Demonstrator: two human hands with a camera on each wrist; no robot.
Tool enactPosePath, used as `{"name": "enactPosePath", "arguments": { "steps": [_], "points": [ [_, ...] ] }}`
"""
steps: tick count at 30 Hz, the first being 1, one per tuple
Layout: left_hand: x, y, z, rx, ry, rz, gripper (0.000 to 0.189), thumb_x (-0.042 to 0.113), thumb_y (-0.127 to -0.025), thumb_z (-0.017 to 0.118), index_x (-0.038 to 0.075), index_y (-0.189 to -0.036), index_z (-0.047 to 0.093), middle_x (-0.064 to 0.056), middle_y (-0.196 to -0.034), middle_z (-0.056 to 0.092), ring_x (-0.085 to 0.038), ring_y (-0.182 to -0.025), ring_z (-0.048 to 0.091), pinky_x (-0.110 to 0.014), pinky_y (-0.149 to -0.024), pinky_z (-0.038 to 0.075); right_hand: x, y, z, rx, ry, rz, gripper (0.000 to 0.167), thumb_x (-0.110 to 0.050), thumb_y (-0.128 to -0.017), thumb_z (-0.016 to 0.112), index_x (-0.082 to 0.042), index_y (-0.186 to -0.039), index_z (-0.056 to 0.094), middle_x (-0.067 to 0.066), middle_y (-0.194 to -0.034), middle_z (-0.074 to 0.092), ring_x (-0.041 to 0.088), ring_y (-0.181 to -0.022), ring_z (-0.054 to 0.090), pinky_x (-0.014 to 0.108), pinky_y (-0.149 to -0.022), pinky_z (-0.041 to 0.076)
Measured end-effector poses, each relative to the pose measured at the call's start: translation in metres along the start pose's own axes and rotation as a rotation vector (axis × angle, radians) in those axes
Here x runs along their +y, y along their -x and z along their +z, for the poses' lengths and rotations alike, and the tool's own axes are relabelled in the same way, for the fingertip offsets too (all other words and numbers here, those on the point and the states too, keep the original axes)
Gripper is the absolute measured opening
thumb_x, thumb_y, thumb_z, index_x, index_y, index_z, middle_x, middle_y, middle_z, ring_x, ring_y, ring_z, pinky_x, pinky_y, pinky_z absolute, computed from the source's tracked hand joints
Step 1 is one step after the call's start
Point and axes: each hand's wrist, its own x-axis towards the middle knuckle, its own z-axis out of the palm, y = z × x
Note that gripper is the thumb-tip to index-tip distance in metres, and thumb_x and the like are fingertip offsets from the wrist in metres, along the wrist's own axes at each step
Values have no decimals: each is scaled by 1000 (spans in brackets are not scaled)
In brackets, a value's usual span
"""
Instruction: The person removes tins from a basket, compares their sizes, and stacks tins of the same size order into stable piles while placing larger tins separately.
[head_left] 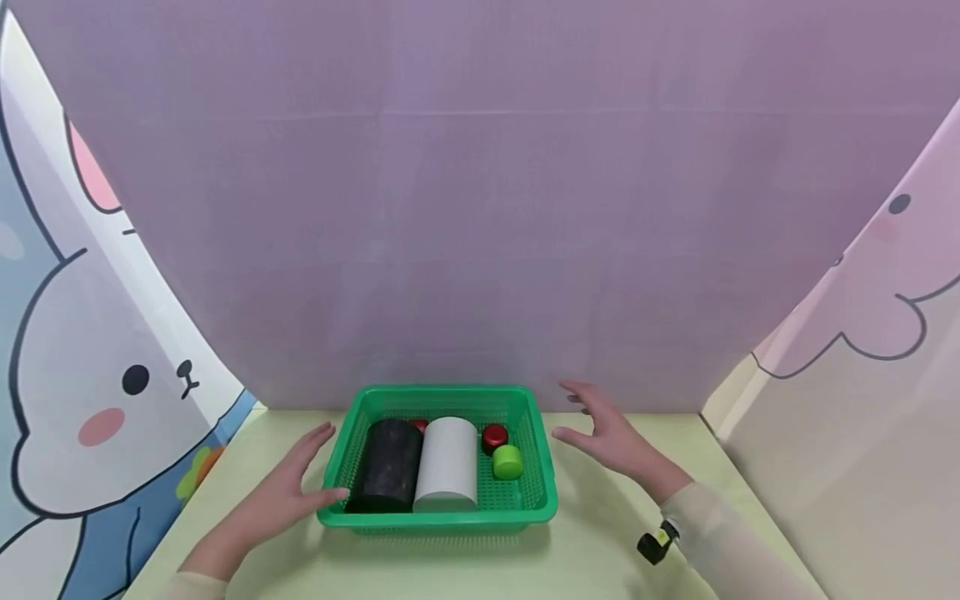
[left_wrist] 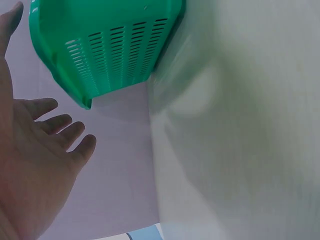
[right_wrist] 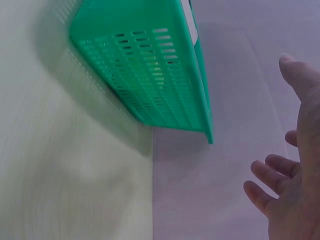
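A green plastic basket [head_left: 435, 520] stands on the table against the back wall. In it a black cylinder [head_left: 388, 462] and a white cylinder [head_left: 447, 462] lie side by side. To their right are a small red round object [head_left: 495, 437] and a small light-green cylinder [head_left: 507, 462]; another bit of red [head_left: 420, 425] shows behind the big cylinders, mostly hidden. My left hand [head_left: 281, 492] is at the basket's left side, fingers spread, its thumb tip overlapping the rim in the head view. Apart from the basket's right side, my right hand [head_left: 618, 437] hovers with fingers spread and nothing held.
The pale table [head_left: 420, 575] meets a purple cloth wall [head_left: 480, 250] right behind the basket. Cartoon-printed cloth [head_left: 82, 400] closes the left side, and a printed panel [head_left: 885, 400] the right. A black wrist device [head_left: 655, 546] sits at the right sleeve.
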Motion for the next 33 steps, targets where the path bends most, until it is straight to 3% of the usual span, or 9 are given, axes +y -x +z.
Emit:
{"name": "enactPosePath", "arguments": {
  "steps": [10, 15, 21, 28, 33],
  "points": [
    [0, 4, 10, -23, 13, 6, 113, 48, -95, 88, 2, -175, 22, -27, -179, 21, -60, -160, 24, -83, -115, 34, -17, -12, 10, -89, -35, 13, 82, -45, -102, 81, -15, -169, 43, 13, -168, 46, 40, -148, 52, 67, -117, 45],
    [-1, 2, 15, -26, 15, 20, 118, 49, -94, 88, 2, -176, 17, -28, -180, 17, -60, -161, 21, -82, -117, 32, -26, -22, 16, -148, -47, 25, 85, -46, -102, 81, -11, -169, 41, 16, -168, 43, 41, -149, 50, 65, -119, 44],
    [-1, 0, 23, -35, 29, 22, 122, 52, -93, 88, 4, -177, 14, -24, -182, 14, -59, -161, 21, -80, -115, 36, -36, -31, 27, -215, -55, 49, 90, -52, -101, 81, -11, -169, 41, 17, -167, 44, 46, -148, 50, 68, -117, 45],
    [1, -3, 29, -33, 21, 57, 124, 48, -92, 90, 7, -178, 12, -22, -183, 11, -58, -162, 21, -80, -112, 40, -50, -43, 38, -277, -11, 64, 91, -58, -99, 80, -12, -169, 44, 13, -168, 45, 39, -149, 51, 65, -115, 48],
    [1, -1, 33, -24, 23, 38, 121, 51, -95, 87, 7, -178, 10, -21, -184, 9, -57, -163, 20, -80, -113, 39, -62, -57, 46, -349, 22, 82, 93, -62, -99, 78, -13, -170, 43, 14, -165, 48, 38, -147, 52, 63, -113, 50]
  ]
}}
